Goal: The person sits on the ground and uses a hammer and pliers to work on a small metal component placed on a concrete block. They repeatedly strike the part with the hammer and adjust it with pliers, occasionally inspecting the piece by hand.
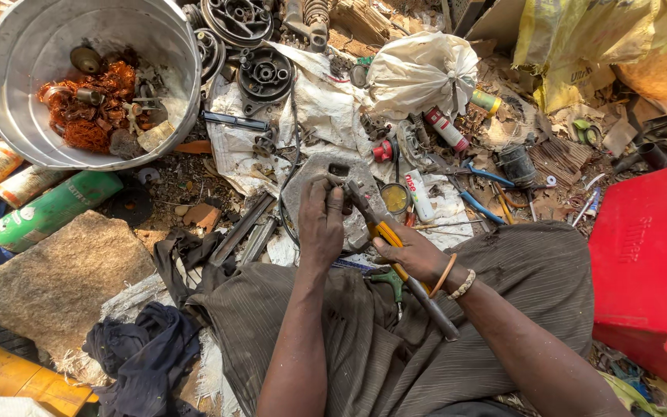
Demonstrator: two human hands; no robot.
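Over lap, left hand (pixel 320 224) pinching part (pixel 339 171), right hand (pixel 411 253) gripping pliers (pixel 395 251)

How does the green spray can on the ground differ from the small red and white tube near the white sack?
The green spray can is far larger and lies left by the flat stone; the red and white tube is slim and lies among scraps right of the white sack. Both lie on their sides, untouched by either hand.

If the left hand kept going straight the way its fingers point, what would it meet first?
The left hand points up the picture. Just past the small metal part at its fingertips lies the white cloth, probably first, though depth is unclear.
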